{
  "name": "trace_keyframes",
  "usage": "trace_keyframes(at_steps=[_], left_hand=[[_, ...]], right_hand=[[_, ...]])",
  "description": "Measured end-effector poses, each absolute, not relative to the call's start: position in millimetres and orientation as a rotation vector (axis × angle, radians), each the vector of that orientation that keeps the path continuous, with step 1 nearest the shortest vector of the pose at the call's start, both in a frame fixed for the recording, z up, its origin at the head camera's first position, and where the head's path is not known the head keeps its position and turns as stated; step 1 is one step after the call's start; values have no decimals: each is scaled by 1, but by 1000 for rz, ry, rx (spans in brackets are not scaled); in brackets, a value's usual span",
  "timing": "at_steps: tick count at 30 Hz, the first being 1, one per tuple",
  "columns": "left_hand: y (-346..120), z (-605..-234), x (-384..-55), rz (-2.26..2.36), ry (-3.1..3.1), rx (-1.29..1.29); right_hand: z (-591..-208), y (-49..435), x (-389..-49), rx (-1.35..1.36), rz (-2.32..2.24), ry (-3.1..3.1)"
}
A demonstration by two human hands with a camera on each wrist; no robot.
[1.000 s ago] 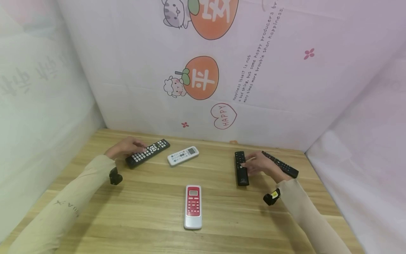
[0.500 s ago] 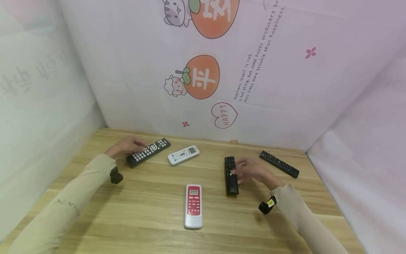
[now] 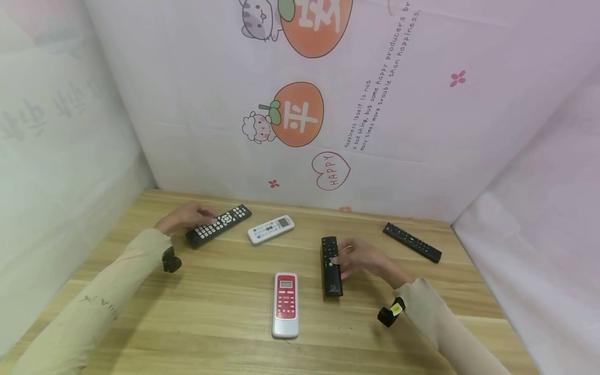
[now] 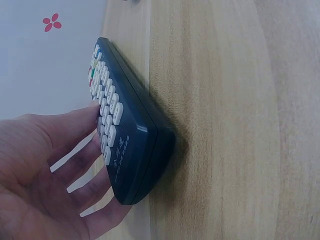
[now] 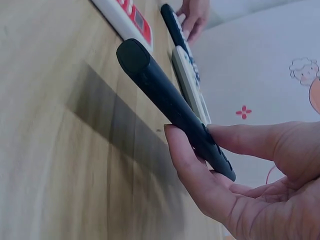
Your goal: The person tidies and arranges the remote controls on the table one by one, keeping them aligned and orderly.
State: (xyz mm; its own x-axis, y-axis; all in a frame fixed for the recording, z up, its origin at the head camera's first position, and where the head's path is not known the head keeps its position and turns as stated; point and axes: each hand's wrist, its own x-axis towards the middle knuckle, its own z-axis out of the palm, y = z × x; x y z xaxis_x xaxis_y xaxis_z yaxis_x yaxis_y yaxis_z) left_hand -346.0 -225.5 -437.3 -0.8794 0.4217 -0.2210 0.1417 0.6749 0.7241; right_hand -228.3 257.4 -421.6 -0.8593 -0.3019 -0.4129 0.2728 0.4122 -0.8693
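- Change: over the last second the black remote with few buttons (image 3: 330, 274) has shifted leftward and away from the table's far edge, leaving the slim black remote (image 3: 412, 242) lying well apart near the far-right corner of the table (image 3: 211, 323).
- Meaning: the shift suggests a remote in mid-transfer, not yet set down; in the right wrist view its shadow lies apart from it on the wood, so it is judged to be raised.
- Right hand (image 3: 360, 256): pinches this remote between thumb and fingers from its right side; the remote is tilted, one end reaching beyond the grip.
- Position: the carried remote stands right of the red-and-white remote (image 3: 285, 305), and between the white remote (image 3: 271, 229) and the slim black one, nearer to the white.
- Left hand (image 3: 186, 215): has kept its place near the far-left corner, pinching the black remote with white buttons (image 3: 227, 218), thumb on the button face and fingers at the opposite side. Whether that remote bears fully on the table cannot be told.
- Surroundings: the white remote lies just right of the left hand's remote, near the far edge; neither hand touches it or the red-and-white one.
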Motion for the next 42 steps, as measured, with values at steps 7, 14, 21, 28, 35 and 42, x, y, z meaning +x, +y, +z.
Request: trace_keyframes(at_steps=[7,14,21,28,35,42], left_hand=[[-226,-437,-347,1053,2514,447],[-227,-438,-347,1047,2516,443],[-225,-439,-345,1034,2544,447],[-227,-442,-347,1027,2547,444],[-227,-441,-344,1045,2544,440],[-227,-441,-345,1071,2528,443]], right_hand=[[-418,244,-219,-55,-1480,2124],[-418,232,-207,-55,-1477,2099],[-422,229,-198,-60,-1488,2060],[-425,225,-191,-60,-1473,2054],[-427,221,-187,-64,-1492,2027],[-428,218,-186,-76,-1494,2034]])
